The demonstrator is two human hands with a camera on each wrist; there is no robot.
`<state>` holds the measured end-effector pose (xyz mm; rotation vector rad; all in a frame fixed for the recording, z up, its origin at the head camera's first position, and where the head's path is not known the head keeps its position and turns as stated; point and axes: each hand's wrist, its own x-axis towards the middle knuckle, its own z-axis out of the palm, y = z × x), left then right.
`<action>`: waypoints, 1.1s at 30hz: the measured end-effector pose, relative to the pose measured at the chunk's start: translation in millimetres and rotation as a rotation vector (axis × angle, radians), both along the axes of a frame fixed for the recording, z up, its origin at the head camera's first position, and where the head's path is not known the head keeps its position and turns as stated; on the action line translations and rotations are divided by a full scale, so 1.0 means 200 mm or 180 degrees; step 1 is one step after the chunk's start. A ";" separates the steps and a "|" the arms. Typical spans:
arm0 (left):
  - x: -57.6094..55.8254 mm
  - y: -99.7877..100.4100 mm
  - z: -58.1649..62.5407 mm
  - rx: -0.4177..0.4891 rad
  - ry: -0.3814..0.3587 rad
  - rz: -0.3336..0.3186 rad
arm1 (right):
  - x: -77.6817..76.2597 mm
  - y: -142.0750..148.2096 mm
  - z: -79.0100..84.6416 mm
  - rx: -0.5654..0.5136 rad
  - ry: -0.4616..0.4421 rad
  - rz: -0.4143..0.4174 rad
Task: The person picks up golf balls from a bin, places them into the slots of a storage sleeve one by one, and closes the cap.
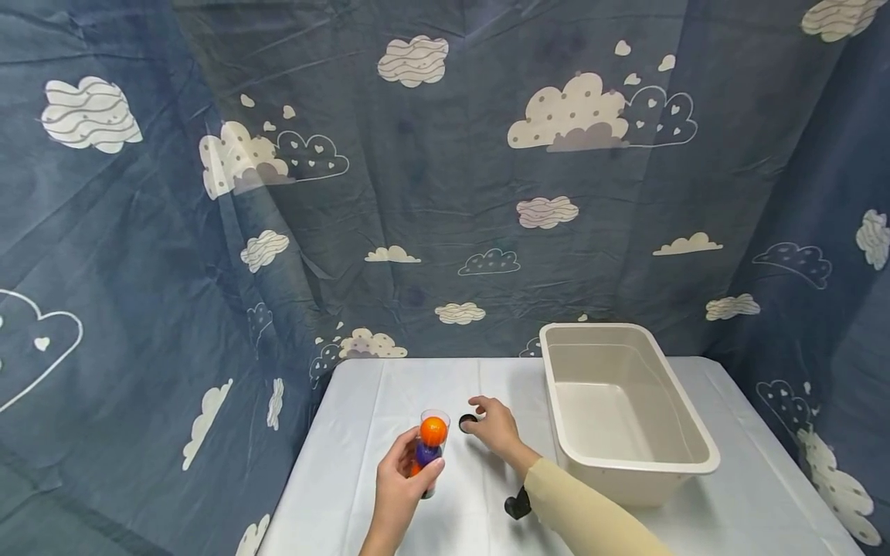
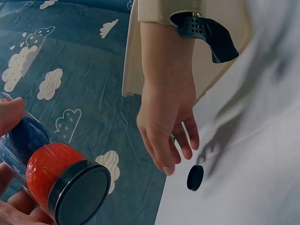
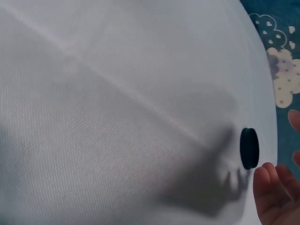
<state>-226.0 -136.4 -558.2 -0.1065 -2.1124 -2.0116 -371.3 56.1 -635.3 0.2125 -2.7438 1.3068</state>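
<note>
My left hand point(image 1: 401, 480) grips a clear plastic tube point(image 1: 446, 432) holding an orange ball point(image 1: 434, 431) on top, a dark blue-purple ball point(image 1: 428, 452) below it and another orange ball point(image 2: 52, 169) lower down. A black cap point(image 2: 84, 193) covers the tube's bottom end. To its right, a round black lid point(image 1: 468, 422) lies on the white table. My right hand point(image 1: 497, 426) hovers by this lid point(image 3: 250, 148), its fingers loosely bent and holding nothing. In the left wrist view a small gap shows between the right fingertips and the lid.
A large beige plastic bin point(image 1: 626, 468) stands on the right side of the white table point(image 1: 361, 432), close to the right forearm. A black wrist mount point(image 1: 518, 504) sits at the right sleeve. Dark blue cloud-patterned cloth point(image 1: 445, 170) hangs behind and at both sides.
</note>
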 end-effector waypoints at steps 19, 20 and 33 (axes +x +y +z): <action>0.01 0.04 -0.04 0.0094 0.0033 -0.0018 | -0.02 0.00 -0.15 0.0874 -0.0168 -0.0104; 0.01 0.04 -0.04 0.0106 0.0020 -0.0021 | -0.02 0.00 -0.15 0.0910 -0.0164 -0.0112; 0.00 0.00 -0.06 0.0023 -0.0005 0.0064 | -0.03 -0.01 -0.16 0.1073 0.0011 0.0001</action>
